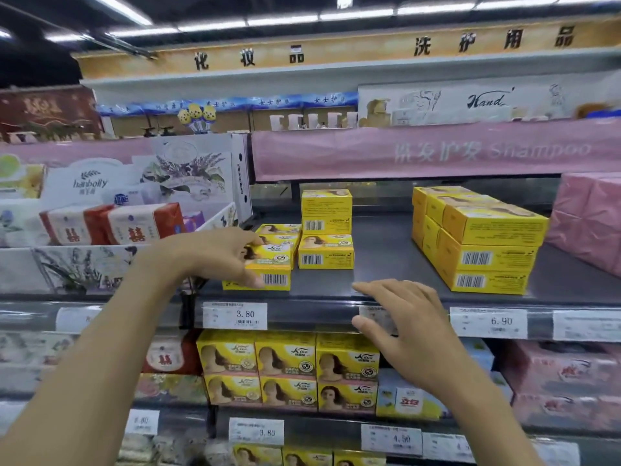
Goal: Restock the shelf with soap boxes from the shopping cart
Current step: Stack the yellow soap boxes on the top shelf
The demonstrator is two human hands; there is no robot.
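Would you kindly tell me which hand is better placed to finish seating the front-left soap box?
Left. The left hand grips that soap box, while the right hand hovers open by the shelf edge, holding nothing.

Left hand (218, 255) curled — right hand (406, 331) flat

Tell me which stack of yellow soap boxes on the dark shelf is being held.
The leftmost stack, at the front of the shelf: the left hand grips it. The middle stack and right-hand block stand untouched.
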